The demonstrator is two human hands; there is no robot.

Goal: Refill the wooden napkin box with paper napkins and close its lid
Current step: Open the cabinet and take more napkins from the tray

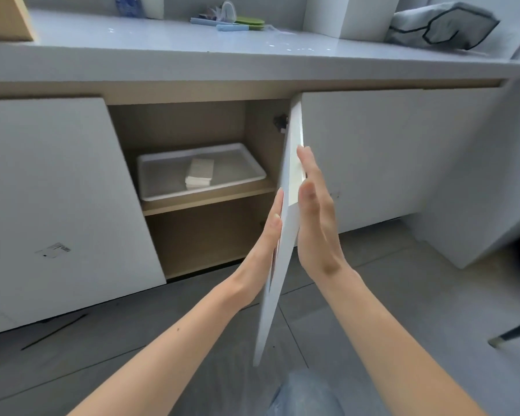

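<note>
A small stack of white paper napkins (pixel 199 173) lies in a white tray (pixel 159 163) on the upper shelf of an open low cabinet. The white cabinet door (pixel 284 235) stands edge-on toward me. My left hand (pixel 263 247) lies flat against its inner face, fingers straight. My right hand (pixel 317 217) is flat on the outer face, fingers spread a little. Neither hand holds anything. A wooden box corner (pixel 3 18) shows at the top left on the counter; I cannot tell whether it is the napkin box.
A grey counter (pixel 252 52) runs above the cabinets, carrying blue and green cleaning items (pixel 237 24), a white block and a grey cushion (pixel 442 25). The lower shelf (pixel 204 235) is bare. Closed white doors flank the opening. A grey tiled floor lies below; my knee shows at the bottom.
</note>
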